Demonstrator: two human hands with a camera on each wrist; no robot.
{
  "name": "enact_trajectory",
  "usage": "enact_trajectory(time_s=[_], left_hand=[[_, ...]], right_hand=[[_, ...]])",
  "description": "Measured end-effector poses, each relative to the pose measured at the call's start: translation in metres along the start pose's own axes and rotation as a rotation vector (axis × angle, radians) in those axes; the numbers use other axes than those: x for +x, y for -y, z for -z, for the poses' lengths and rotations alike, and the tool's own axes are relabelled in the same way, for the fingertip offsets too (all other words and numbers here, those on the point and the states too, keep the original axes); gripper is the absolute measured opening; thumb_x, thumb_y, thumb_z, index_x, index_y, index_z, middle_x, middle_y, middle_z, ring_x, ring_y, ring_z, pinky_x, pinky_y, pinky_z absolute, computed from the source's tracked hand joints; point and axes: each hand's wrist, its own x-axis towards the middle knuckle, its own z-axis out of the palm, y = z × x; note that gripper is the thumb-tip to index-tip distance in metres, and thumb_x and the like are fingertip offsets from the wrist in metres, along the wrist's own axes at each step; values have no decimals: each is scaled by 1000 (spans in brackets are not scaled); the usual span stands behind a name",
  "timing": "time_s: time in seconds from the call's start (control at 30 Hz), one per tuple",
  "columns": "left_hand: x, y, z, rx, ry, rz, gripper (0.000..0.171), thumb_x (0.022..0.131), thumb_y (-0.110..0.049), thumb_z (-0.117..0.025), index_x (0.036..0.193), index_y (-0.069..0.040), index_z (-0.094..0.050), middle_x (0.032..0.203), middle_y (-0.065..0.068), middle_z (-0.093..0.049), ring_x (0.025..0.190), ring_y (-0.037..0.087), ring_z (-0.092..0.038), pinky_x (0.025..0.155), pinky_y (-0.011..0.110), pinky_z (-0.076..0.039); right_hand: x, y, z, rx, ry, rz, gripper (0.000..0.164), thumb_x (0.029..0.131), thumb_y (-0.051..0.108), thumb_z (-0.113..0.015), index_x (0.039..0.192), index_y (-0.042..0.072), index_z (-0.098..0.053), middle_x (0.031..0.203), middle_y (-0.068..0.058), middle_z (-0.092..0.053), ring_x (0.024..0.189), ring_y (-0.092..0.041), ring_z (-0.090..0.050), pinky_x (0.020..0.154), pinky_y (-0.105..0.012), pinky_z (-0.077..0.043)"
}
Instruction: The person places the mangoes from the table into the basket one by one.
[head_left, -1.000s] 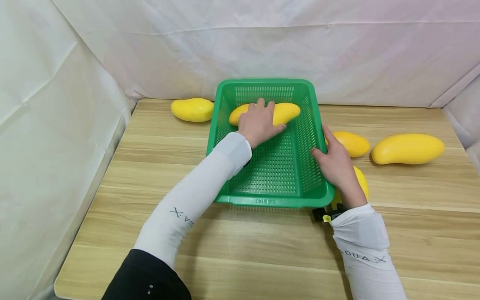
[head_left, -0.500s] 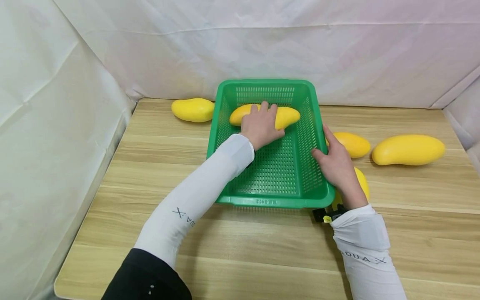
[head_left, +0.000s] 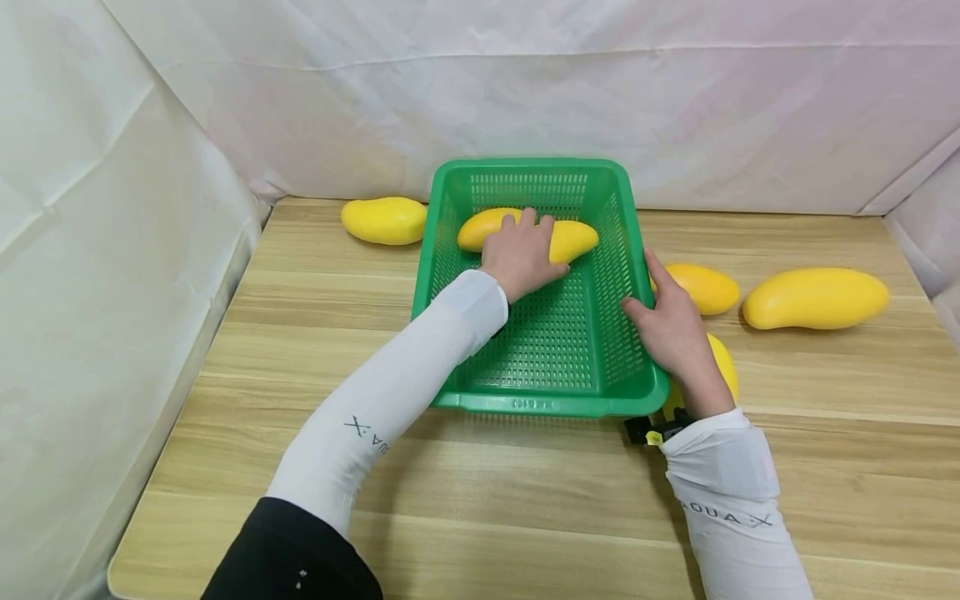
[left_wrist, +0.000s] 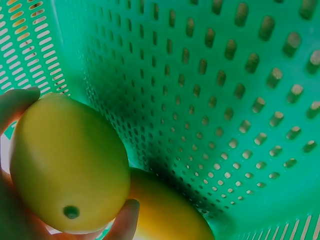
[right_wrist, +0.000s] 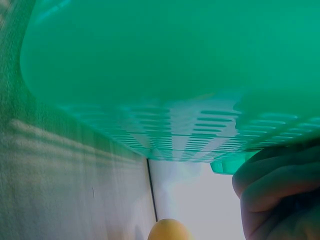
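In the head view my left hand [head_left: 517, 254] reaches into a green plastic basket [head_left: 536, 406] and grips a yellow mango [head_left: 573, 240]. The left wrist view shows this mango [left_wrist: 70, 160] end-on, with thumb and fingers around it. A more orange mango [left_wrist: 167, 210] lies beside it against the basket; the left hand partly covers that second mango [head_left: 480, 229] from above. On the basket's right rim, my right hand [head_left: 671, 325] holds on, thumb over the inner side and fingers outside, as the right wrist view shows of its curled fingers [right_wrist: 280, 185].
One mango [head_left: 384, 221] lies left of the basket, touching its side in the head view. To the right are a half-hidden mango [head_left: 705, 287], a larger mango [head_left: 817, 298] and one mango [head_left: 723, 367] behind the right wrist. White cloth [head_left: 525, 100] walls the wooden table [head_left: 525, 508].
My left hand has shifted slightly toward me with the yellow mango, whose right end now sits lower in the head view. The right hand and the basket have stayed in place.
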Motion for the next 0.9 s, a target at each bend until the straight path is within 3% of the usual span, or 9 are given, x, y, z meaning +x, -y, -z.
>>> enact_trajectory(time_s=[0.5, 0.9], left_hand=[[-1, -1, -5, 22, 1, 13, 75, 86, -65, -48, 141, -16, -38, 135, 9, -42, 105, 27, -50, 73, 40, -53], [-5, -6, -2, 31, 96, 1, 83, 86, -60, -47, 150, -14, -20, 147, 10, -23, 118, 27, -38, 76, 37, -52]], right_hand=[[1, 1, 0, -2, -4, -11, 69, 95, 11, -47, 153, 16, -10, 113, -31, -58, 69, -28, -65, 57, -39, -57], [0, -1, 3, 10, 5, -25, 69, 96, 12, -47, 153, 20, -9, 109, -30, -60, 69, -27, -66, 57, -38, -57]])
